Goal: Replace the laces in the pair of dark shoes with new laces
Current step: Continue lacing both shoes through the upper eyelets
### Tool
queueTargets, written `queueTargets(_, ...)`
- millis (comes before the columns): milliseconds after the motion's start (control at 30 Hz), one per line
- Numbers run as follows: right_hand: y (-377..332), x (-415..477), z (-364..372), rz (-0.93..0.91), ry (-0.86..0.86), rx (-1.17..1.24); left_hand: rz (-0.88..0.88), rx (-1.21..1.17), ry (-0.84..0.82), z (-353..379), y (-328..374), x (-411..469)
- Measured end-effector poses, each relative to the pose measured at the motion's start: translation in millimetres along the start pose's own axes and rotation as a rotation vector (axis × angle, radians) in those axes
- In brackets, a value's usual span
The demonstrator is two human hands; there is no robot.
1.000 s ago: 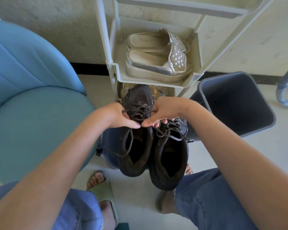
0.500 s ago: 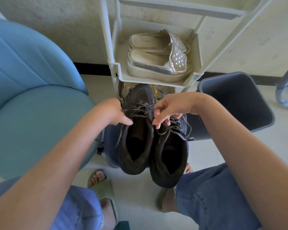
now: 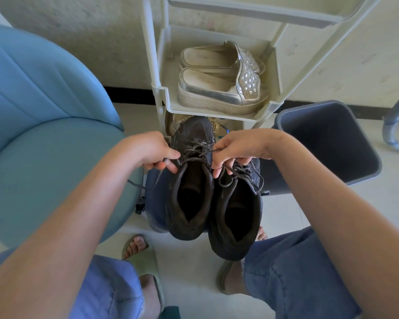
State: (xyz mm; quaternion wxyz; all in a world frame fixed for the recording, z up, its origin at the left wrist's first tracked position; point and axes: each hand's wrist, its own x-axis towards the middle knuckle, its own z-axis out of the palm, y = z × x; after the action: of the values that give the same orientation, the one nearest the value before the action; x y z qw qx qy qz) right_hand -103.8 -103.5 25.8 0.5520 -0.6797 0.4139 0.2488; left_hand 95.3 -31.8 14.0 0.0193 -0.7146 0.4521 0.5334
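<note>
Two dark brown shoes stand side by side on a blue stool in front of my knees: the left shoe (image 3: 190,194) and the right shoe (image 3: 236,217). Both carry old grey speckled laces (image 3: 195,150). My left hand (image 3: 151,149) pinches one end of the left shoe's lace at the top eyelets, and the loose end hangs down past the stool. My right hand (image 3: 234,148) pinches the other strand of that lace over the gap between the shoes. The right shoe's laces (image 3: 242,174) lie in a loose tangle under my right hand.
A cream plastic shoe rack (image 3: 168,104) stands just behind the shoes, with silver platform slippers (image 3: 217,88) on its shelf. A blue padded chair (image 3: 51,146) is at the left, a grey bin (image 3: 327,139) at the right. My feet in green slides (image 3: 143,252) rest on the pale floor.
My hands have moved apart from the middle of the left shoe, each drawing a strand of its lace outward, so the knot is now loosened. The shoes have stayed in place.
</note>
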Motion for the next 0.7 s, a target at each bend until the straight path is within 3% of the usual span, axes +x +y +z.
queueTargets(400,4,7,-7,-0.055,-0.091,0.056,0.009,0.037,0.019,2,5,-2)
queueTargets(600,4,9,-5,-0.028,-0.041,0.010,0.011,-0.025,0.074,2,11,-6)
queueTargets(700,4,3,-10,-0.033,0.096,-0.048,0.098,-0.093,0.236,-4,18,-11)
